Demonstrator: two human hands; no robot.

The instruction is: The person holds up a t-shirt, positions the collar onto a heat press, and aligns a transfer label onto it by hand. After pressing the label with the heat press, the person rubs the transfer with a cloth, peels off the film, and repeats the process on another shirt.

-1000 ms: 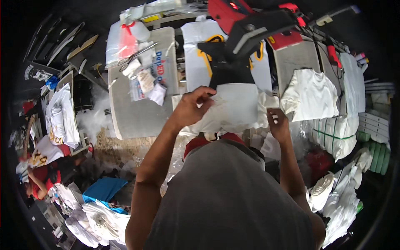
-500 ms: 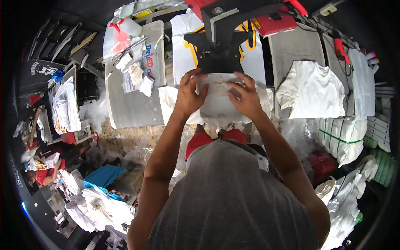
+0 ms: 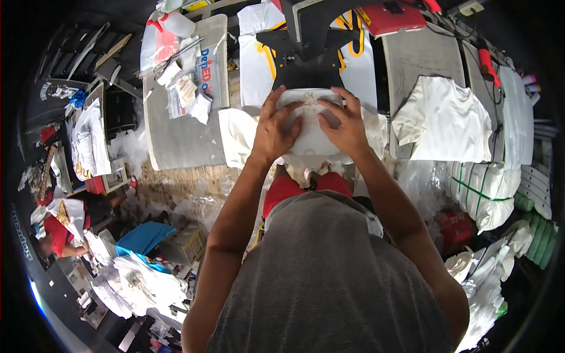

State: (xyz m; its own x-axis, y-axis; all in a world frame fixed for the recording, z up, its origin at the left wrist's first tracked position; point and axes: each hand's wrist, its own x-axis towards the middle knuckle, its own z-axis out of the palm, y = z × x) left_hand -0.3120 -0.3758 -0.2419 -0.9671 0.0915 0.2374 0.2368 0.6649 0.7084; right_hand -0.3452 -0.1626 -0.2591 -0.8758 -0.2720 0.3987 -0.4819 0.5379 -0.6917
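Observation:
A pale translucent sheet (image 3: 318, 140) with a small gold-brown print lies over a white garment (image 3: 235, 136) at the front of the black press (image 3: 309, 73). On the sheet's left side rests my left hand (image 3: 276, 128), its fingers apart and thumb turned inward. My right hand (image 3: 344, 126) mirrors it on the right side, fingers spread toward the far edge. Both hands touch the sheet near its top corners. Whether any fingertip reaches beneath the edge is hidden.
Left stands a grey board (image 3: 188, 138) with a plastic bag, scissors (image 3: 179, 56) and a spray bottle (image 3: 176, 25). A white T-shirt (image 3: 450, 120) lies on the right board. White clothes (image 3: 147, 285) are heaped behind left, where another person (image 3: 59, 232) bends.
Both hands and the sheet sit slightly farther away in the picture, and the sheet's print shows more clearly between the fingers. The person at left has shifted a white garment.

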